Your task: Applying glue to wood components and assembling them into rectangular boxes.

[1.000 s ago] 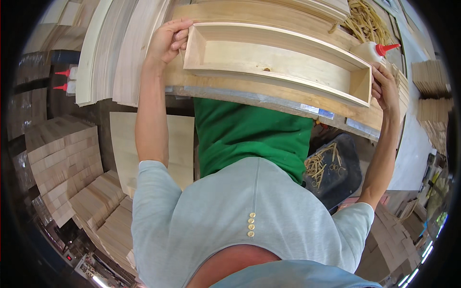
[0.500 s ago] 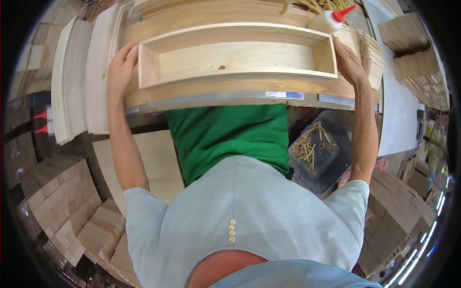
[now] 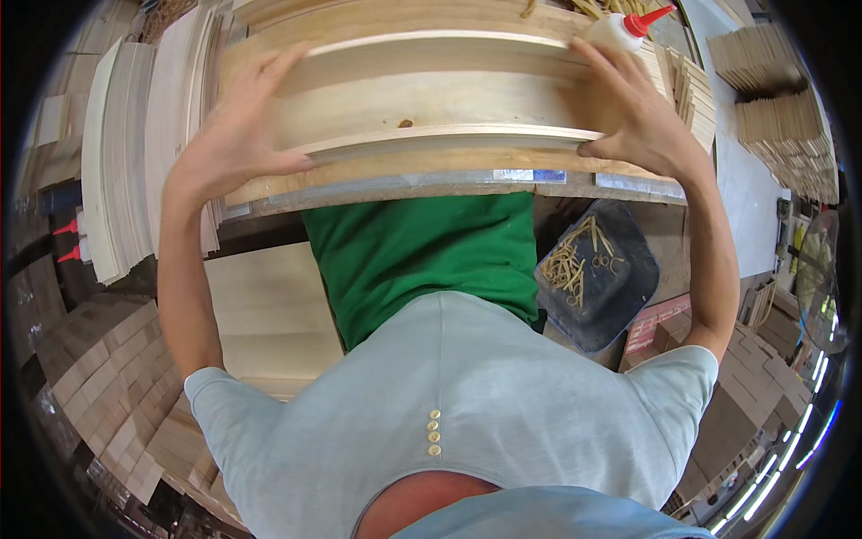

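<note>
It is a wood workshop: stacks of thin wood boards [image 3: 135, 153] at the left, a glue bottle [image 3: 620, 27] up top.

Glue bottle [image 3: 618, 27] crowds the table's [image 3: 422, 166] far right corner; stacked boards [image 3: 148, 135] block its left edge.

Pale wooden box frame [image 3: 431, 103], open-topped, lying lengthwise on workbench

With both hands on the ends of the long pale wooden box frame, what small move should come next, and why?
Probably press both ends inward. The left hand and right hand each clasp an end of the long pale wooden box frame, and a white glue bottle with red tip stands just beyond it, so its joints may be freshly glued.
</note>
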A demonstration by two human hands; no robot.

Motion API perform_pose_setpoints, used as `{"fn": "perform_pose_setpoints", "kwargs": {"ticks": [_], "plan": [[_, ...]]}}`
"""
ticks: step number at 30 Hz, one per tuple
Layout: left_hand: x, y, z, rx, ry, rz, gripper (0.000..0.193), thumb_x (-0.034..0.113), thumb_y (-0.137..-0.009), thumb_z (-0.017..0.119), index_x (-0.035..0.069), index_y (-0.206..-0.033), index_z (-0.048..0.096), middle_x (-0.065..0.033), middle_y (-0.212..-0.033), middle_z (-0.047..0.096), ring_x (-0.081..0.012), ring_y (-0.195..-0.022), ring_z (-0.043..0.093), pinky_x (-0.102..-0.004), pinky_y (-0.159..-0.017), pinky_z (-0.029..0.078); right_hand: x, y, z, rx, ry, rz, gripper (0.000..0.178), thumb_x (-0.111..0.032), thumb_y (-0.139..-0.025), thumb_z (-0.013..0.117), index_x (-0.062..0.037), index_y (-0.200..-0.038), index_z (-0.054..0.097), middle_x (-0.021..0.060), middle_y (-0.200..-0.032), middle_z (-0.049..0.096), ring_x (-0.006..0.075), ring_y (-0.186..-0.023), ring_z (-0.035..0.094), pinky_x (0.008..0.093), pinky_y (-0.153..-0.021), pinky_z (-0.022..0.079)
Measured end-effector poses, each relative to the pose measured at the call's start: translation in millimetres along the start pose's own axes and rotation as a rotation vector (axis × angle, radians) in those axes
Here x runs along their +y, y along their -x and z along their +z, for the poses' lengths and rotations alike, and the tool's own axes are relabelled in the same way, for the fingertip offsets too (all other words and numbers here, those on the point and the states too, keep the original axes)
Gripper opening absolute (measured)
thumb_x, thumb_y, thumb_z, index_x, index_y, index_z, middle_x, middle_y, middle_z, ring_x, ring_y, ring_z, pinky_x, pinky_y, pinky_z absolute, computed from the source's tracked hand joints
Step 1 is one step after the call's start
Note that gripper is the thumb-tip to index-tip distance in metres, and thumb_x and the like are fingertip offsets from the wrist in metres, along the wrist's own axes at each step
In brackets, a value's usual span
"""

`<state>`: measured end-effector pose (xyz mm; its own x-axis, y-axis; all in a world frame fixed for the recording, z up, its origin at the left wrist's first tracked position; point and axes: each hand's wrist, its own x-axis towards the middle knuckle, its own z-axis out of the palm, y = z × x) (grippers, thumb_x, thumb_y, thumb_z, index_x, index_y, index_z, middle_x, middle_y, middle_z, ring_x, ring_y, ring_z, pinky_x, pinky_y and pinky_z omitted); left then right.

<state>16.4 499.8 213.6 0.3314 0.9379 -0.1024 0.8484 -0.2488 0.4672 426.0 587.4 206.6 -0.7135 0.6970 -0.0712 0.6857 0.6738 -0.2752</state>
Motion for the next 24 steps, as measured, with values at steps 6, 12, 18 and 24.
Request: {"fn": "perform_pose_setpoints", "kwargs": {"ticks": [6, 12, 18, 24], "plan": [[-1, 1, 10, 0.015, -0.044, 0.028, 0.11, 0.014, -0.056, 0.084, 0.013, -0.149, 0.027, -0.0167, -0.14, 0.036, -0.0361, -0.132, 0.033, -0.0427, -0.11, 0.033, 2, 3, 26, 0.094, 0.057, 0.023, 0.106, -0.016, -0.056, 0.082, -0.0147, -0.148, 0.029, 0.0151, -0.143, 0.035, 0.0356, -0.132, 0.034, 0.0443, -0.111, 0.035], [3, -1, 19, -0.001, -0.038, 0.002, 0.109, 0.015, -0.055, 0.083, 0.016, -0.149, 0.027, -0.0142, -0.142, 0.034, -0.0363, -0.133, 0.03, -0.0459, -0.11, 0.033, 6, 3, 21, 0.067, 0.015, -0.039, 0.108, -0.015, -0.054, 0.082, -0.0151, -0.148, 0.029, 0.0149, -0.141, 0.036, 0.0353, -0.131, 0.034, 0.0446, -0.112, 0.035], [1, -5, 21, 0.012, -0.066, -0.03, 0.106, 0.014, -0.054, 0.082, 0.017, -0.147, 0.032, -0.0134, -0.139, 0.037, -0.0355, -0.13, 0.033, -0.0459, -0.11, 0.034, 8, 2, 18, 0.051, -0.022, -0.014, 0.105, -0.016, -0.055, 0.081, -0.0176, -0.148, 0.031, 0.0144, -0.139, 0.038, 0.0346, -0.128, 0.036, 0.0438, -0.111, 0.037], [4, 0, 17, 0.019, -0.024, 0.001, 0.107, 0.02, -0.055, 0.083, 0.014, -0.148, 0.031, -0.0167, -0.144, 0.035, -0.0362, -0.134, 0.032, -0.0435, -0.113, 0.031, 17, 6, 28, 0.114, -0.039, -0.086, 0.105, -0.033, -0.06, 0.084, -0.0189, -0.149, 0.03, 0.013, -0.148, 0.032, 0.0327, -0.138, 0.029, 0.0437, -0.111, 0.035]]}}
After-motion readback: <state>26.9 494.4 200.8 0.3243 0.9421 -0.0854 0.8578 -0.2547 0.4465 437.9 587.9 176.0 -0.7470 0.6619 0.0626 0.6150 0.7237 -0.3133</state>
